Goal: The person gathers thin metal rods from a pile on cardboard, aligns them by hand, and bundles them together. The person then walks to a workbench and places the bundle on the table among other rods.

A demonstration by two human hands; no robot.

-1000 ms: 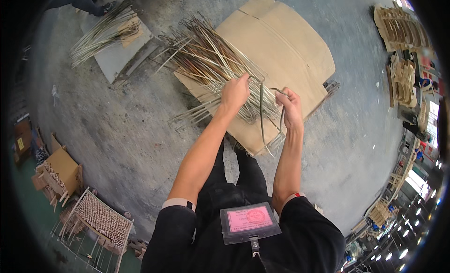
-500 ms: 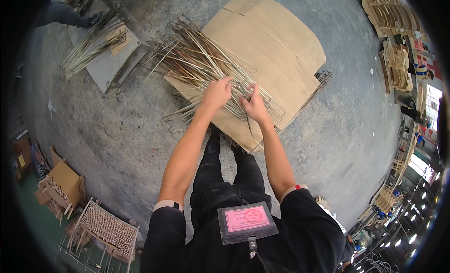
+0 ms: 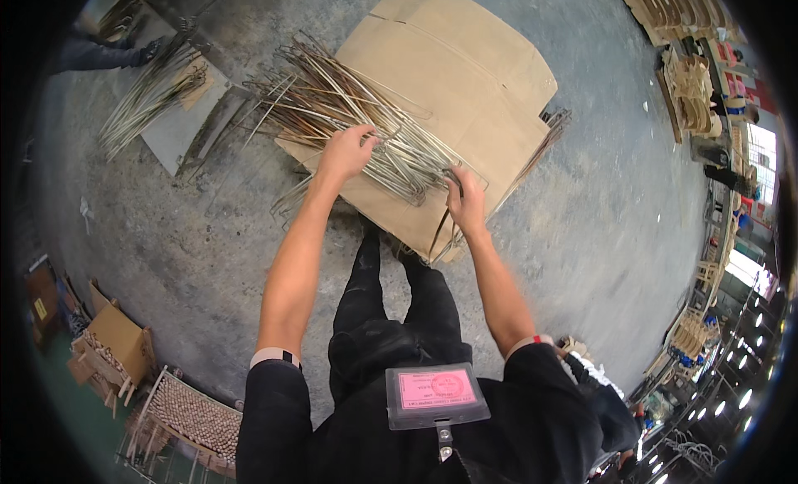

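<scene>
A loose pile of thin bent metal rods [image 3: 332, 97], some rusty and some bright, lies across a cardboard sheet [image 3: 478, 68] in front of me. My left hand [image 3: 345, 155] is over the near edge of the pile, thumb and fingers closed at a bent rod end. My right hand [image 3: 468, 199] is at the rods' right end, fingers curled round a thin dark strip [image 3: 438, 234] that slants down toward the cardboard's near corner. The fingers partly cover what each hand grips.
A grey board [image 3: 170, 139] with another rod bundle [image 3: 137, 110] lies at upper left, beside another person's gloved hand [image 3: 151, 50]. More rods [image 3: 544, 143] show under the cardboard's right side. At lower left stand a carton [image 3: 116, 338] and a rack of wooden sticks [image 3: 195, 409].
My hands have moved apart, the left one leftward along the rods, the right one slightly right and down. The near rods lie closer together. The other person's arm has shifted at upper left.
</scene>
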